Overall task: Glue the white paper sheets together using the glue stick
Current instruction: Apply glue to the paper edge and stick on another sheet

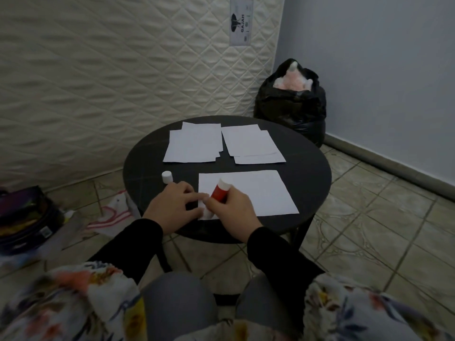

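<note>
A white paper sheet lies on the near part of a round black table. My right hand grips a red glue stick, tilted, with its lower end at the sheet's near-left corner. My left hand rests flat beside it, fingers pressing the sheet's left edge. The glue stick's white cap stands on the table left of the sheet. Two piles of white sheets lie farther back: the left pile and the right pile.
A quilted mattress leans against the wall behind the table. A black plastic bag with pink stuffing stands at the back right. A dark pouch and a white cloth lie on the tiled floor at left.
</note>
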